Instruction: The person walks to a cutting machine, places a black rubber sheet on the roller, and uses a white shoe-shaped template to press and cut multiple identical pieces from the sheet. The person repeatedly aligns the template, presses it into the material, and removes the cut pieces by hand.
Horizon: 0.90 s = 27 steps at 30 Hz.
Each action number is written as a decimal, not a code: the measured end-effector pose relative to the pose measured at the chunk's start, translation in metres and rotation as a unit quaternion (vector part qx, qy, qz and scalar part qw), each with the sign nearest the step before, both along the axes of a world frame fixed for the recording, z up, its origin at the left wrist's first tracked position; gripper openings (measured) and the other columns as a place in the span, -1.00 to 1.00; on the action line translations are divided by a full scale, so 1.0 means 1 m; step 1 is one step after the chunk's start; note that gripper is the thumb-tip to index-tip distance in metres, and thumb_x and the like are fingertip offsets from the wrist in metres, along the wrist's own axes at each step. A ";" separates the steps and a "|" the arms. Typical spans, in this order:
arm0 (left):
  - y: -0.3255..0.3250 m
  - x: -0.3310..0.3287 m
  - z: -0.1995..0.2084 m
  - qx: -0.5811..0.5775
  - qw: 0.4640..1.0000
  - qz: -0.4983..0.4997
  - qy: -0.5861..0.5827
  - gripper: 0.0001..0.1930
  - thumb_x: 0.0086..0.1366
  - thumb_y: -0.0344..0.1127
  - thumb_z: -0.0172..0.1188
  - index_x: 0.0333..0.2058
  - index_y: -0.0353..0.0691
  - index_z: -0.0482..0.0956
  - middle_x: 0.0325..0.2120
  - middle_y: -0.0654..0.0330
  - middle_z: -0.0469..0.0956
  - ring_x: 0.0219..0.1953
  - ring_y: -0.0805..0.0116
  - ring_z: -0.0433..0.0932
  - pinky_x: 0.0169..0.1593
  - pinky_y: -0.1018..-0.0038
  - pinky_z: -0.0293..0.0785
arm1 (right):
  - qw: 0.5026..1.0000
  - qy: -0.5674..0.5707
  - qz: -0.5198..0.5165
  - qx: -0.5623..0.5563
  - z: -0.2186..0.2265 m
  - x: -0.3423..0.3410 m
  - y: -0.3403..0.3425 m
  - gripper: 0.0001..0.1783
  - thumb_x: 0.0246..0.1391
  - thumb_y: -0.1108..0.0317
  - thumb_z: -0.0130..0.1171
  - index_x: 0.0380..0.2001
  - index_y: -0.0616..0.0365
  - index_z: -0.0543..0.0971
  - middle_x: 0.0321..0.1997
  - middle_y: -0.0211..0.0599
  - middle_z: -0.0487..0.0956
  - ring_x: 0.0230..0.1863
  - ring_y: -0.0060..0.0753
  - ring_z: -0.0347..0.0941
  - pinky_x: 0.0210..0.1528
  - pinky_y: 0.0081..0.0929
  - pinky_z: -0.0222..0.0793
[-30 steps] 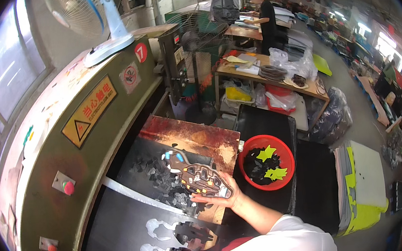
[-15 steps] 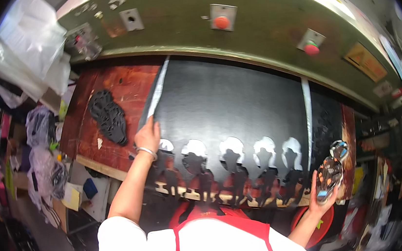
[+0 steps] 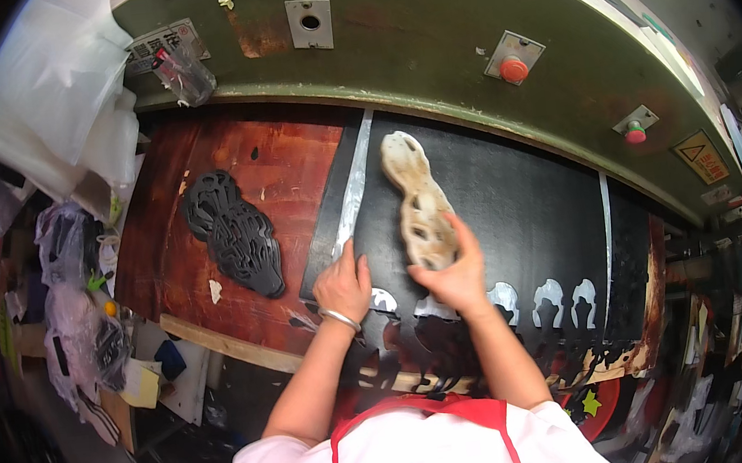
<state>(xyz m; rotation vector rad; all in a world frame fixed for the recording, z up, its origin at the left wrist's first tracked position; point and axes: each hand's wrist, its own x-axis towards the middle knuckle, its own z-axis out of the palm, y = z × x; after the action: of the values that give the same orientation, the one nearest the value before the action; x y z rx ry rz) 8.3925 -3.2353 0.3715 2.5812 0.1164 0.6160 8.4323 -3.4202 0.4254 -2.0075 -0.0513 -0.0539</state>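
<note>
My right hand (image 3: 457,272) grips a sole-shaped cutting die (image 3: 415,173), its upturned face tan and foam-like with oval openings. The die is over the left part of a broad black sheet (image 3: 519,180); I cannot tell whether it touches. My left hand (image 3: 343,287) rests at the sheet's left side, on the lower end of a white strip (image 3: 356,188), fingers extended and thumb apart. Along the near edge of the sheet runs a row of sole-shaped cut-outs with pale patches (image 3: 549,303). My right wrist partly hides them.
A stack of dark, openwork sole-shaped pieces (image 3: 231,233) lies on the red-brown board (image 3: 301,166) at left. Behind stands a green machine beam (image 3: 405,38) with red buttons (image 3: 513,69). A red bucket (image 3: 604,424) is below at right, and plastic bags (image 3: 76,262) hang at left.
My right hand has brought the die from the far right of the board to the sheet's left part, its tan face now showing. My left hand stays by the white strip; the view has shifted.
</note>
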 end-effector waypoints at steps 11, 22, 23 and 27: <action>-0.003 0.052 -0.002 -0.003 1.000 -0.002 0.010 -0.63 0.24 -0.34 0.12 0.03 -0.28 0.48 -0.50 -0.02 0.57 -0.50 -0.02 0.54 -0.41 0.18 0.43 | 0.994 -0.081 0.039 -0.065 -0.022 0.055 -0.011 -0.02 -0.14 0.18 0.40 0.29 0.28 0.13 0.25 0.23 0.23 0.28 0.18 0.14 0.29 -0.06 0.11; 0.011 0.064 0.013 -0.091 0.988 0.020 0.126 -0.81 0.27 -0.24 0.17 -0.29 -0.25 0.54 -0.66 0.00 0.49 -0.57 -0.04 0.50 -0.44 0.13 0.38 | 0.863 -0.271 -0.352 -0.238 0.060 0.200 -0.240 -0.01 0.25 -0.05 -0.07 0.30 0.59 -0.25 0.41 0.40 -0.19 0.45 0.25 -0.29 0.45 -0.08 -0.38; 0.006 0.071 0.007 -0.045 0.991 0.017 0.128 -0.81 0.27 -0.22 0.17 -0.34 -0.25 0.53 -0.67 -0.01 0.49 -0.58 -0.05 0.48 -0.44 0.12 0.36 | 0.861 -0.248 -0.362 -0.255 0.055 0.214 -0.240 0.06 0.23 -0.06 -0.03 0.28 0.63 -0.33 0.40 0.48 -0.26 0.45 0.30 -0.33 0.45 -0.06 -0.39; -0.008 0.119 -0.006 0.014 0.997 0.045 0.059 -0.74 0.28 -0.17 0.16 -0.44 -0.25 0.50 -0.68 -0.04 0.48 -0.60 -0.11 0.44 -0.43 0.11 0.34 | 0.848 -0.256 -0.381 -0.266 0.040 0.216 -0.240 0.12 0.19 -0.01 0.05 0.28 0.59 -0.42 0.40 0.47 -0.31 0.45 0.31 -0.34 0.45 -0.03 -0.38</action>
<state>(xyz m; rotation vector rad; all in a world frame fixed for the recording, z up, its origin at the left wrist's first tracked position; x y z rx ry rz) 8.5115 -3.2433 0.3659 2.6503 0.2676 0.4995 8.6482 -3.6598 0.4658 -2.3821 0.4422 -1.2020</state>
